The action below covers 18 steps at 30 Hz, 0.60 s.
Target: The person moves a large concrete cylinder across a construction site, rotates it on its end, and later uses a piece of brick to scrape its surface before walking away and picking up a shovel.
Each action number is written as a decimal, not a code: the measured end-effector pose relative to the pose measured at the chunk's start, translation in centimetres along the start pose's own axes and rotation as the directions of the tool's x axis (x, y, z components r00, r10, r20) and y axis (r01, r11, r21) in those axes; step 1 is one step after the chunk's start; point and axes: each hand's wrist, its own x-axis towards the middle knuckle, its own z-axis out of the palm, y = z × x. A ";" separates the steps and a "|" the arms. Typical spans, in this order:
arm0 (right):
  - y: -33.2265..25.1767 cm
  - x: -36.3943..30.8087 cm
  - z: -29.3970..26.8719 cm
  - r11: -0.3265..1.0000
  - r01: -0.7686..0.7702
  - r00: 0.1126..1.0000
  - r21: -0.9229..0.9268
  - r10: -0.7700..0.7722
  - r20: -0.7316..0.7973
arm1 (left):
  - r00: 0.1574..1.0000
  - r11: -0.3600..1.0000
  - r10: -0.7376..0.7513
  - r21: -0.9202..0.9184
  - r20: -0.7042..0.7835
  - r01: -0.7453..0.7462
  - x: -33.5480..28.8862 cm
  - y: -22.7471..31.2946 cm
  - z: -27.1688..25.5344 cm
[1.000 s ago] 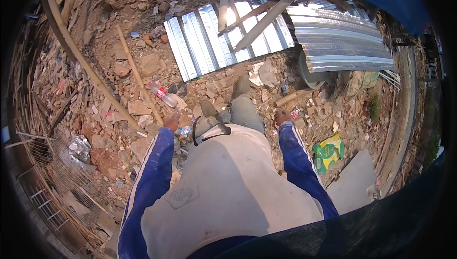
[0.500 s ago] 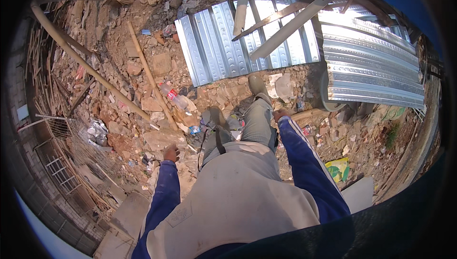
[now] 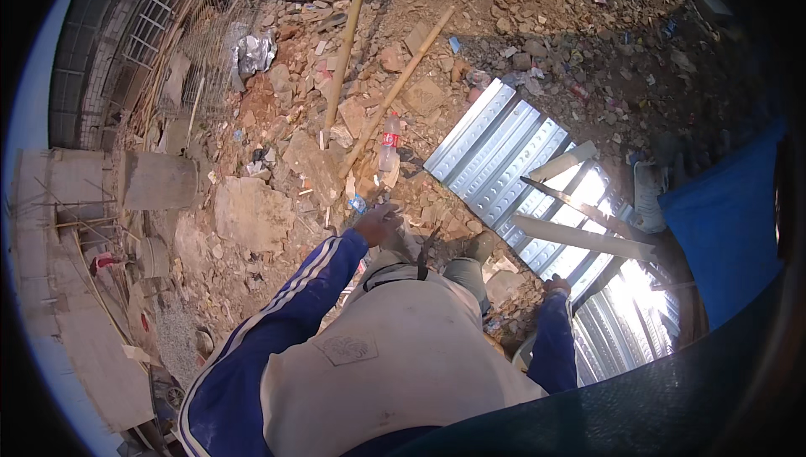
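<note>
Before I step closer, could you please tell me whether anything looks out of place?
Yes: a long pale board lies askew across the ridges of the silver corrugated metal sheet, and a clear red-labelled plastic bottle lies among brown rubble, like litter.

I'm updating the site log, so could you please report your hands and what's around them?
Left hand, no object visible; bottle on rubble beyond. Right hand by ribbed metal sheet, contact unclear. Boards across sheet.
</note>
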 end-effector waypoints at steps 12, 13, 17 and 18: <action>-20.8 -5.8 22.6 0.406 0.549 0.805 -0.731 -0.493 0.330 | 0.972 0.854 -0.151 0.472 -0.180 0.220 -19.4 -45.5 9.4; -21.6 -7.1 26.0 0.676 0.483 0.871 -0.556 -0.438 0.224 | 0.942 0.892 -0.113 0.384 -0.317 0.236 -21.4 -47.8 12.1; -23.0 -13.5 38.0 0.568 0.497 0.831 -0.656 -0.528 0.173 | 0.640 0.228 -0.711 -0.766 0.290 0.601 -24.3 -44.7 12.4; -22.8 -13.8 40.5 0.375 0.550 0.754 -0.747 -0.607 0.250 | 0.608 0.203 -0.750 -0.784 0.260 0.586 -24.9 -43.2 10.8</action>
